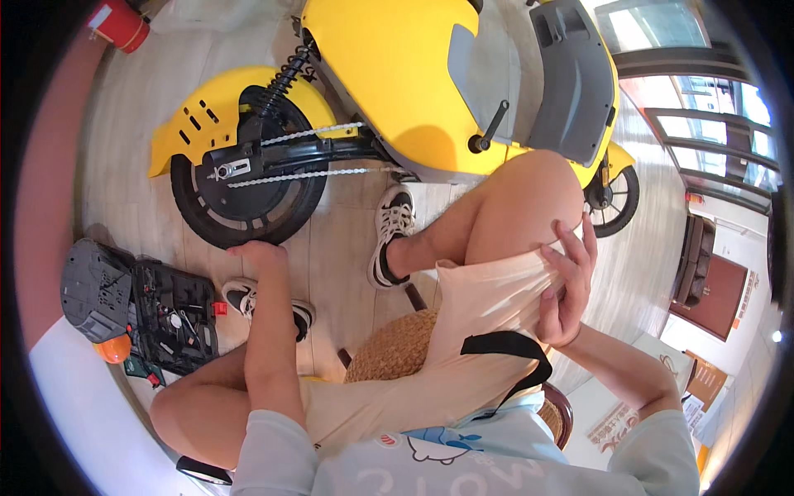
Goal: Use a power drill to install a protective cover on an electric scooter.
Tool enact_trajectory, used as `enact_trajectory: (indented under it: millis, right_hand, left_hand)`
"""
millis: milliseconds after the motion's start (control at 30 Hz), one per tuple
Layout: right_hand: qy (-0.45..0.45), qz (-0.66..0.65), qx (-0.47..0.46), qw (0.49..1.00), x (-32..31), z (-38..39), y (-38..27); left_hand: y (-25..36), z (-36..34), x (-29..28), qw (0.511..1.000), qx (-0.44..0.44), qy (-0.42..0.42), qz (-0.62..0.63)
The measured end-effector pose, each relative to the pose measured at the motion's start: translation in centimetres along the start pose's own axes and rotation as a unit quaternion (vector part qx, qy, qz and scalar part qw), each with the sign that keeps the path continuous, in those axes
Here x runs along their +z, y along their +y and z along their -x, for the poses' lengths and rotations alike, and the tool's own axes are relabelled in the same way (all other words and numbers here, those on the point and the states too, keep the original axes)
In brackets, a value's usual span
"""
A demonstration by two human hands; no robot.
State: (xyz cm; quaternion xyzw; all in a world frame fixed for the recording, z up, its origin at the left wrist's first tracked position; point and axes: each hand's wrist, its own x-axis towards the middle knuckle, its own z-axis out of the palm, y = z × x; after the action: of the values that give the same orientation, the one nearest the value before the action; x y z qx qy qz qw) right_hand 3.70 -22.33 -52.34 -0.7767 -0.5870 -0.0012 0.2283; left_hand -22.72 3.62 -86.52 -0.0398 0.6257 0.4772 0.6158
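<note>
I sit on a woven stool [399, 345] beside a yellow electric scooter [413, 74]. My left hand [258, 253] reaches down to the lower edge of the scooter's black rear tyre [240, 217], fingers curled and touching it. A bare chain [306, 153] runs from the rear hub toward the body. My right hand [569, 285] rests by my raised right knee [529, 194] and pinches the hem of my cream shorts [488, 289].
An open black tool case [169, 314] with tools lies on the floor at the left, a grey battery-like box [93, 289] next to it. The scooter's front wheel [614, 202] stands at the right. A red cylinder [120, 23] sits top left.
</note>
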Motion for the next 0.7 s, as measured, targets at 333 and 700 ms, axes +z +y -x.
enact_trajectory:
  millis: [333, 700]
  right_hand:
    - [0.008, -0.005, 0.011, 1.000, -0.1, 1.3, 0.7]
    - [0.003, -0.005, 0.007, 1.000, -0.3, 1.4, 0.8]
  left_hand:
    - [-1.9, -3.5, -1.8, 0.999, -0.010, 0.011, -0.032]
    - [-3.3, -3.0, -1.8, 0.997, -0.055, -0.006, 0.058]
